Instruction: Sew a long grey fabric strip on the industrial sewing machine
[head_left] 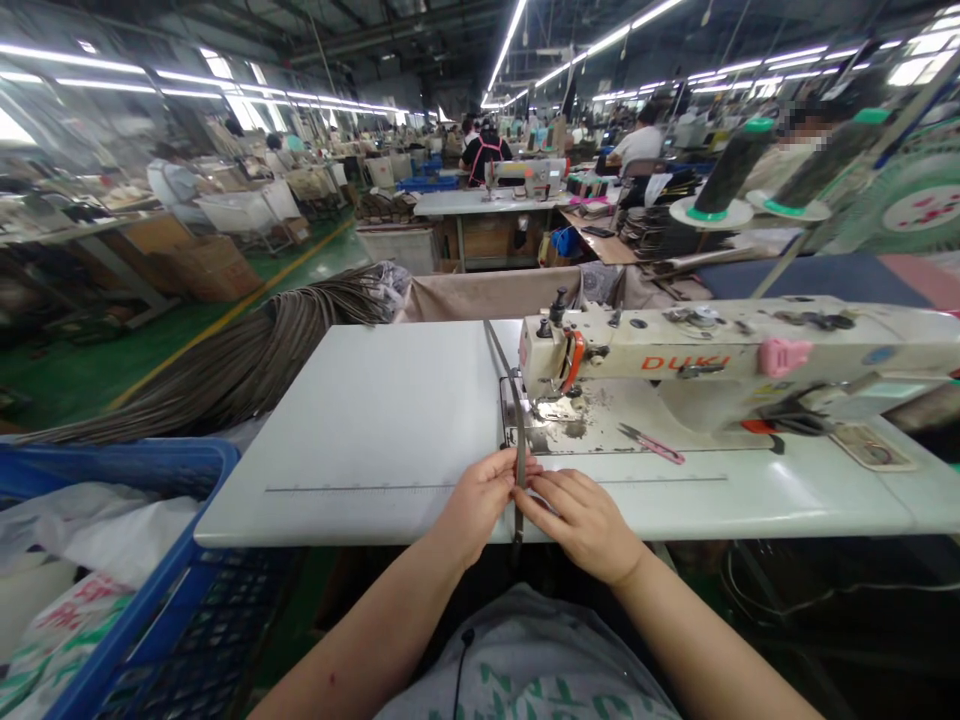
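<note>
A narrow dark grey-brown fabric strip (520,430) runs from the far table edge, past the left side of the sewing machine (600,345) head, and down over the near edge. My left hand (487,495) pinches the strip from the left, its fingers closed. From the other side, my right hand (577,515) has thumb and fingertips closed on the same strip, just in front of the needle plate. The two hands almost meet at the strip. Pink-handled thread snips (652,443) lie on the machine bed, right of the needle area.
The white table (375,420) has a printed ruler line near its front edge. At left stand a blue crate (180,510) with plastic bags and a heap of long dark strips (300,350). Two thread cones (731,170) rise at back right. Co-workers sit farther off.
</note>
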